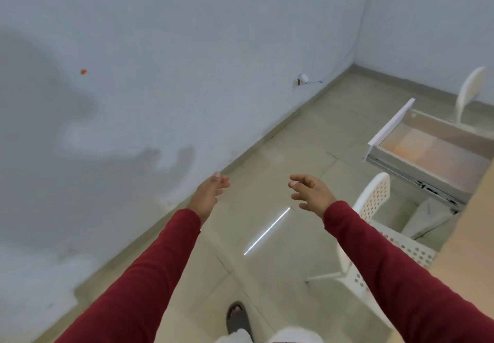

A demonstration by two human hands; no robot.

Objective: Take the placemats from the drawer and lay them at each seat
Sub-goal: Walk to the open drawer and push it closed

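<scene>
Fingers (296, 182) of my right hand (311, 190) and left hand (211, 191) are loosely spread, holding nothing, above the floor (267, 155). Drawer (427, 155) stands pulled open to my right, beyond a white chair (374, 198); placemats cannot be made out.
</scene>
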